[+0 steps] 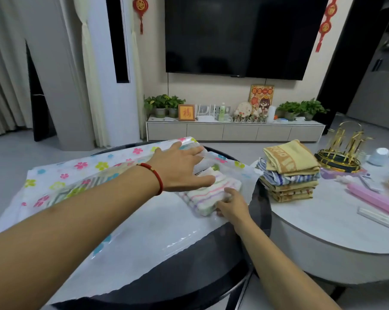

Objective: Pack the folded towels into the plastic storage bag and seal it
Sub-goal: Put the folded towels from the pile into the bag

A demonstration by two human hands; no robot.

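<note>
Both forearms reach over the dark round table (pixel 211 271): left hand (pixel 180 168) lies flat, fingers straight, on the floral plastic storage bag (pixel 81 175); right hand's (pixel 232 205) grip pinches the striped folded towel (pixel 208 194) at the bag's right mouth.

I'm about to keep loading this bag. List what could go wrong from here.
1. The plastic storage bag overhangs the dark round table; added weight might drag it off.
2. The striped towel, pushed by the right hand under the left hand, may unfold.
3. The towel stack looks uneven and could topple.
</note>
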